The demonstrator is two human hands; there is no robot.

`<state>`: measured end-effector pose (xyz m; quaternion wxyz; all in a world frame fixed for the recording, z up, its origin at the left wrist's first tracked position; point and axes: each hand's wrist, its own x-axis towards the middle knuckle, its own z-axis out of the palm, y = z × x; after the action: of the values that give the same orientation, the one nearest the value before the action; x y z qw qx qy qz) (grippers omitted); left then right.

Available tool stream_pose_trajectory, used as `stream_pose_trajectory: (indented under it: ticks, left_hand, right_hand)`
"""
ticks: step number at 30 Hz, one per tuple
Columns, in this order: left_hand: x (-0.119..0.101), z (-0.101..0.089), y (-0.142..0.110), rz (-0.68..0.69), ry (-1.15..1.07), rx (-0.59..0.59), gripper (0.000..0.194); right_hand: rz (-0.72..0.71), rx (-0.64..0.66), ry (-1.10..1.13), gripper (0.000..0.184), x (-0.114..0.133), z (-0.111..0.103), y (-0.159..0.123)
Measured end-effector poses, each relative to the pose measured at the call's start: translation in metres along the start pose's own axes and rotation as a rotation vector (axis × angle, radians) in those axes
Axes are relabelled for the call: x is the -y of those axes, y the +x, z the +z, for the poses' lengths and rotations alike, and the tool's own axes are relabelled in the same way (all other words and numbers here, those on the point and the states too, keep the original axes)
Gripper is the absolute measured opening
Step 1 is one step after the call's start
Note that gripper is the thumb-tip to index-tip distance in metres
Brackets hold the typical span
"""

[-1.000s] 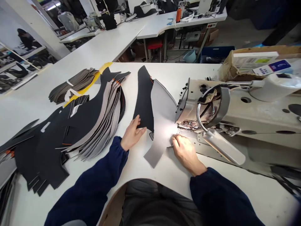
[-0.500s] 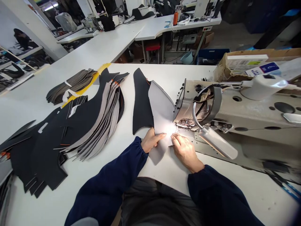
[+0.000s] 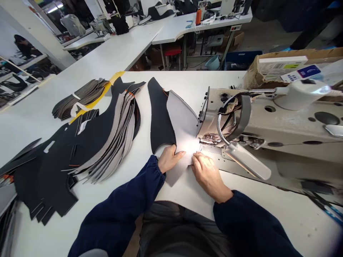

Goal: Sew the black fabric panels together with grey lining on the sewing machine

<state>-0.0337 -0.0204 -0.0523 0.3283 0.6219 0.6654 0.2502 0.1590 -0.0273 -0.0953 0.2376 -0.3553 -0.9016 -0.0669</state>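
Observation:
A fabric piece, grey on one panel and black on the other, lies flat with its right edge under the head of a sewing machine. My left hand grips the near part of the grey panel, thumb on top and fingers beneath. Close to the needle area, my right hand pinches the panel's right edge, fingertips together. A small lamp on a bendable metal neck throws bright light on the cloth between the hands. The needle itself cannot be made out.
Stacked black and grey cut pieces spread over the left of the white table. Behind them lies a tied brown-grey bundle beside a yellow strip. A cardboard box stands behind the machine; scissors lie at right.
Both hands have shifted slightly left and nearer to me, still on the fabric. The fabric's black panel has swung a little to the left. The camera view has moved slightly.

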Motion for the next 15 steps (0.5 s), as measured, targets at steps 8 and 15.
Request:
stream_pose_trajectory:
  ticks: [8, 15]
  left_hand:
    - [0.024, -0.032, -0.006, 0.671, 0.637, -0.164, 0.027]
    - [-0.005, -0.033, 0.047, 1.129, 0.96, 0.391, 0.064]
  right_hand:
    - [-0.131, 0.054, -0.055, 0.03, 0.012, -0.008, 0.002]
    - [-0.144, 0.083, -0.102, 0.028, 0.012, -0.011, 0.005]
